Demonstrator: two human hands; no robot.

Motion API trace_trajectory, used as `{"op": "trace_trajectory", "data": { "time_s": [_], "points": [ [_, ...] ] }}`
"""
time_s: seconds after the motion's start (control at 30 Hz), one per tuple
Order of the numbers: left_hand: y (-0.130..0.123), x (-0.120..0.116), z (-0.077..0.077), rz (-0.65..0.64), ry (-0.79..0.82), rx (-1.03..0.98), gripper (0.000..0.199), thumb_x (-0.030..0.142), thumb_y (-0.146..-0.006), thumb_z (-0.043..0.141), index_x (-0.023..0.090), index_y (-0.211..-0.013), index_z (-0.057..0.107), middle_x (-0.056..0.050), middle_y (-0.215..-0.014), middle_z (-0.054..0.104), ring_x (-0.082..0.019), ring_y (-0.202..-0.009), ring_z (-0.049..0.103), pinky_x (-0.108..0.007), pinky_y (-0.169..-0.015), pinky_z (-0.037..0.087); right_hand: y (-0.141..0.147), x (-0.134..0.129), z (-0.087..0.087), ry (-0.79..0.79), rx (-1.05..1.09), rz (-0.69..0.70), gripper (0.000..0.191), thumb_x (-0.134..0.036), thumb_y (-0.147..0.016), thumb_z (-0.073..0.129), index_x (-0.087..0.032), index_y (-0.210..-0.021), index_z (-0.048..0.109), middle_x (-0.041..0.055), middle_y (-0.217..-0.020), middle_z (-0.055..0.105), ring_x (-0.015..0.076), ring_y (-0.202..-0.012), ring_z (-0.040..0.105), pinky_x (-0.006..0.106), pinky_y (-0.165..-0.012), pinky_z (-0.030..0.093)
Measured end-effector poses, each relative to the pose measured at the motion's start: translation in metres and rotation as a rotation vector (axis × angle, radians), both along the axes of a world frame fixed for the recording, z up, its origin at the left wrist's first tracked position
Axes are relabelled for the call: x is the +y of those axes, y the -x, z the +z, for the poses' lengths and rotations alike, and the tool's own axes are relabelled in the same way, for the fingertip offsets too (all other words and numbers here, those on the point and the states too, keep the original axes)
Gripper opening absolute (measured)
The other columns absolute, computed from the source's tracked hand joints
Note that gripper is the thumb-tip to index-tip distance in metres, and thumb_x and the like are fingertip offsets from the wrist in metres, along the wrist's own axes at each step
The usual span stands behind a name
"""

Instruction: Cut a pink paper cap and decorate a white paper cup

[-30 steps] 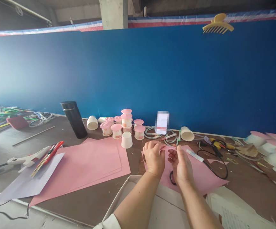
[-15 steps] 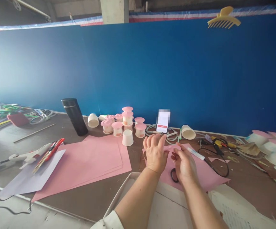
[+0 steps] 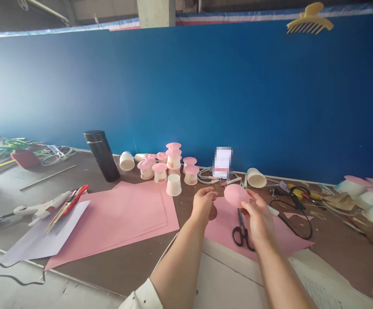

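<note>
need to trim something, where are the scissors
Right of centre in the head view, black-handled scissors lie on pink paper beside the right hand.

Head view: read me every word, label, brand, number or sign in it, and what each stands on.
None can be read.
Phone screen: pixelated, unreadable.
Sheet at lower right: lines of writing, too faint to read.
Pink-topped cups: small reddish marks, too small to tell if lettering.
Pink disc in the right hand: no lettering visible.

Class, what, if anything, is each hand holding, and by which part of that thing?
The right hand holds a pink disc by its edge, on the disc's right side in the picture. Whether the left hand holds anything cannot be told.
</note>
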State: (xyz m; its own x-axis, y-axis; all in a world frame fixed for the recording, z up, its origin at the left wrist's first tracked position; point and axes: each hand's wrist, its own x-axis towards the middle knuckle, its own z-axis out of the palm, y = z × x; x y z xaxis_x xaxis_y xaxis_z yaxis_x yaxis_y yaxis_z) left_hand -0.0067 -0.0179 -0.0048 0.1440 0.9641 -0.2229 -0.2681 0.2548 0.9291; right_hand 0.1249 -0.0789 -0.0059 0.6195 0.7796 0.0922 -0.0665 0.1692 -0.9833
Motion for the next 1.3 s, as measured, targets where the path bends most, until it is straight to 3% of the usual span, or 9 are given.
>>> {"op": "trace_trajectory", "data": {
  "time_s": [0.13,0.23,0.47,0.73,0.9,1.07,1.3],
  "points": [
    [0.002,-0.0008,0.0074,-0.111,0.139,-0.36,0.034,0.041,-0.068,0.071,0.017,-0.092,0.064,-0.006,-0.088,0.065,-0.009,-0.071,0.058,-0.02,-0.061,0.042,0.0036,-0.0035,0.0018,0.045,-0.11,0.067,0.057,-0.033,-0.067,0.065,-0.023,-0.122,0.055,-0.0001,-0.085,0.066,0.0172,-0.076,0.059,0.029,-0.071,0.045],
    [0.0024,-0.0032,0.0092,-0.198,0.184,-0.44,0.04,0.045,-0.063,0.075,0.018,-0.091,0.065,-0.004,-0.085,0.063,-0.007,-0.069,0.057,-0.018,-0.062,0.042,0.0054,-0.005,0.0034,0.041,-0.125,0.087,0.058,-0.032,-0.068,0.064,-0.023,-0.124,0.053,-0.0003,-0.084,0.066,0.0172,-0.076,0.059,0.03,-0.073,0.045],
    [0.004,-0.0039,0.0073,-0.206,0.143,-0.42,0.038,0.027,-0.056,0.082,0.018,-0.089,0.065,0.0,-0.074,0.059,-0.006,-0.062,0.053,-0.019,-0.062,0.041,0.0048,-0.0042,0.0023,0.066,-0.188,0.065,0.055,-0.032,-0.07,0.062,-0.022,-0.123,0.054,-0.002,-0.073,0.061,0.016,-0.072,0.057,0.028,-0.068,0.043],
    [0.0016,-0.0023,0.0055,-0.131,0.025,-0.39,0.038,0.026,-0.052,0.083,0.015,-0.084,0.065,-0.001,-0.071,0.058,-0.006,-0.059,0.051,-0.022,-0.062,0.041,0.0045,-0.0029,-0.001,0.045,-0.076,0.041,0.056,-0.041,-0.067,0.07,-0.023,-0.119,0.059,-0.0035,-0.069,0.057,0.0155,-0.071,0.056,0.028,-0.069,0.045],
    [0.0017,-0.003,0.0053,-0.114,-0.002,-0.305,0.04,0.027,-0.055,0.082,0.014,-0.089,0.066,-0.003,-0.073,0.061,-0.009,-0.064,0.054,-0.022,-0.062,0.041,0.0047,-0.0024,-0.0013,0.032,-0.087,-0.005,0.057,-0.043,-0.067,0.072,-0.023,-0.119,0.059,-0.0038,-0.071,0.056,0.0122,-0.066,0.053,0.025,-0.063,0.043],
    [0.004,-0.0042,0.0085,-0.153,0.031,-0.324,0.042,0.029,-0.057,0.082,0.014,-0.094,0.067,-0.006,-0.08,0.064,-0.009,-0.07,0.058,-0.023,-0.073,0.044,0.0015,0.0005,-0.0046,0.018,-0.053,-0.035,0.057,-0.042,-0.065,0.073,-0.025,-0.117,0.059,-0.003,-0.078,0.059,0.0114,-0.067,0.054,0.025,-0.064,0.045],
    [0.0052,-0.0017,0.0083,-0.235,0.163,-0.367,0.028,0.037,-0.075,0.067,0.015,-0.093,0.068,-0.005,-0.08,0.062,-0.009,-0.07,0.058,-0.023,-0.073,0.045,0.0046,-0.0003,-0.0002,0.009,-0.004,-0.065,0.056,-0.04,-0.062,0.075,-0.024,-0.114,0.062,-0.0029,-0.08,0.059,0.0119,-0.072,0.057,0.024,-0.066,0.048]
  ]
}}
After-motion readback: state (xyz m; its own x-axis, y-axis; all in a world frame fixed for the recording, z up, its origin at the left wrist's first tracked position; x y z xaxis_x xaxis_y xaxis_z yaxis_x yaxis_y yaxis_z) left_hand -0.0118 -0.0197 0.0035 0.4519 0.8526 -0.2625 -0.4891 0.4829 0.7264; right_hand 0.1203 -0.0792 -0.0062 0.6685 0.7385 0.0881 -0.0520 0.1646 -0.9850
